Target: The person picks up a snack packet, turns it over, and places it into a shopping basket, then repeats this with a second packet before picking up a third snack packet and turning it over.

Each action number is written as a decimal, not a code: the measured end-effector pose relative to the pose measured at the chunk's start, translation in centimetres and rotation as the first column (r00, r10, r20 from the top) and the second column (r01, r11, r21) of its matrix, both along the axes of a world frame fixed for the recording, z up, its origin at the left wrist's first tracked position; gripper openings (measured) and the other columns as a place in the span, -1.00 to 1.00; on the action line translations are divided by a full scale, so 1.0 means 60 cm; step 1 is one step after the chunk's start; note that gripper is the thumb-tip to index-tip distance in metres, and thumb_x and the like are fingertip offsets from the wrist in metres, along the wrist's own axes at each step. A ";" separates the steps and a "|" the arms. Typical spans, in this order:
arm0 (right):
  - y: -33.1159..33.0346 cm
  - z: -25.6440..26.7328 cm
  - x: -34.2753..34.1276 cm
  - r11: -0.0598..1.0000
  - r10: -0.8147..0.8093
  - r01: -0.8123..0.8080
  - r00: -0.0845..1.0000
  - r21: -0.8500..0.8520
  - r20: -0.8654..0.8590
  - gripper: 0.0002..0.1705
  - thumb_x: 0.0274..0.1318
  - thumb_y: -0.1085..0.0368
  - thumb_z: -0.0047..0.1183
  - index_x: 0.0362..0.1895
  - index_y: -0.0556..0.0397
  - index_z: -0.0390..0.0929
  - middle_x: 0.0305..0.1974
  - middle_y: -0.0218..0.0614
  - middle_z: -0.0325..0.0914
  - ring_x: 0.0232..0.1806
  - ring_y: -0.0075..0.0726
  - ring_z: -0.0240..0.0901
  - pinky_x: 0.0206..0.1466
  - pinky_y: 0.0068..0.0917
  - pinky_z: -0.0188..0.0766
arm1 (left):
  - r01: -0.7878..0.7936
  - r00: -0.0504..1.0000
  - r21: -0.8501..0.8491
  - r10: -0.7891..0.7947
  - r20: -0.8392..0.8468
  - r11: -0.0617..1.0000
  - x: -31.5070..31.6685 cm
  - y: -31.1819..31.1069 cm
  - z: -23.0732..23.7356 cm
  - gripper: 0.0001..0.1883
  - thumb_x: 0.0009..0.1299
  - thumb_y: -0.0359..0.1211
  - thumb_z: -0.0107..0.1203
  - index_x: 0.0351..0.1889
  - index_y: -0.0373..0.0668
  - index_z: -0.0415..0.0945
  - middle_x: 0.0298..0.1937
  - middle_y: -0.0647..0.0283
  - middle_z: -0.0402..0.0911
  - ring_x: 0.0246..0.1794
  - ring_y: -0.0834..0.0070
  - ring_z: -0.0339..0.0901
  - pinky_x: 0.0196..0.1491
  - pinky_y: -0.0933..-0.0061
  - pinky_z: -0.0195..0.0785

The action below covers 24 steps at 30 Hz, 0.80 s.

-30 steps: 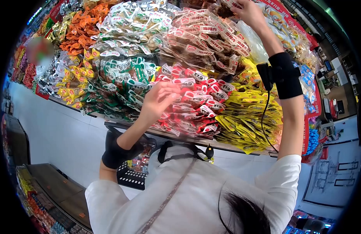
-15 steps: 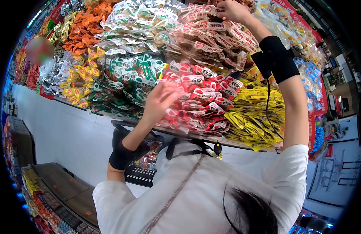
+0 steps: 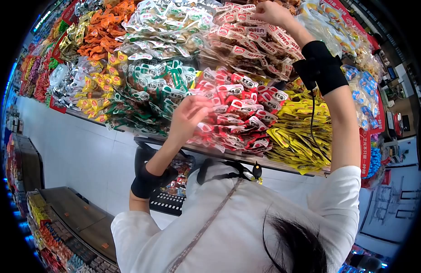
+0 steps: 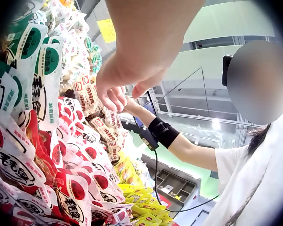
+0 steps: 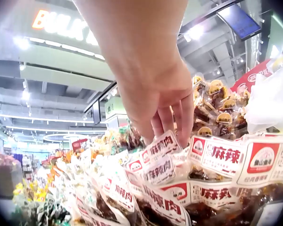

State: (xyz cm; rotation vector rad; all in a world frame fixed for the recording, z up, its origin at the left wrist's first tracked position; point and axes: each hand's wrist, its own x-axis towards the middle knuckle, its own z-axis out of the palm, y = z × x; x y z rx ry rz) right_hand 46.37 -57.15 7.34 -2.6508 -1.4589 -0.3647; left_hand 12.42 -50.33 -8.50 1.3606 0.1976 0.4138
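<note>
My left hand (image 3: 188, 119) is held over the red-and-white snack packets (image 3: 247, 107), fingers loosely bent and holding nothing. In the left wrist view the same hand (image 4: 127, 75) hangs in the air beside the packet pile. Farther back, my right hand (image 3: 275, 16) is at the heap of clear packets of brown snacks with white-and-red labels (image 3: 247, 50). The right wrist view has this hand (image 5: 155, 101) pointing down, fingertips right at the labelled packet tops (image 5: 162, 146). Labels partly hide the fingertips, and I cannot tell whether they pinch a packet.
Green-and-white packets (image 3: 160, 82) lie left of the red ones, yellow packets (image 3: 301, 132) to the right. Orange packets (image 3: 101, 34) are at the back left. A black basket (image 3: 167, 200) with packets inside is below the counter edge (image 3: 247, 159). A cable (image 3: 313, 118) hangs from the right wrist.
My right hand came back nearer over the brown-snack packets, then stayed about there. The left hand remains over the red packets. The head view has shifted slightly.
</note>
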 end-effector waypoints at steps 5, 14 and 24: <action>-0.047 0.065 -0.025 0.907 0.048 0.076 0.958 0.414 -0.281 -0.69 -0.01 0.10 0.00 -0.37 0.10 0.53 -0.55 -0.28 0.53 -0.53 -0.36 0.47 -0.45 -0.42 0.39 | -0.017 1.000 -0.026 0.016 -0.021 1.000 -0.004 -0.003 0.002 -0.77 0.22 -0.53 -0.02 -0.15 -0.31 0.32 -0.20 0.19 0.53 -0.15 0.52 0.48 -0.04 0.53 0.28; -0.214 0.026 -0.174 0.810 0.233 0.134 0.820 0.571 -0.523 -0.69 0.15 0.15 -0.10 -0.14 0.10 0.42 -0.32 -0.39 0.53 -0.34 -0.59 0.43 -0.34 -0.62 0.39 | -0.076 0.997 -0.102 0.074 -0.029 0.992 0.012 0.003 0.006 -0.73 0.24 -0.54 -0.08 -0.09 -0.32 0.27 -0.17 0.12 0.51 -0.13 0.48 0.47 -0.05 0.52 0.31; -0.370 -0.051 -0.318 0.690 0.329 0.286 0.693 0.664 -0.641 -0.57 0.23 0.13 -0.37 0.05 0.16 0.24 -0.03 -0.13 0.34 -0.10 -0.36 0.36 -0.14 -0.47 0.37 | -0.250 0.966 -0.167 0.258 0.030 0.954 -0.006 -0.020 0.003 -0.74 0.35 -0.45 -0.19 -0.01 -0.27 0.25 -0.02 0.15 0.39 -0.03 0.46 0.40 0.01 0.49 0.27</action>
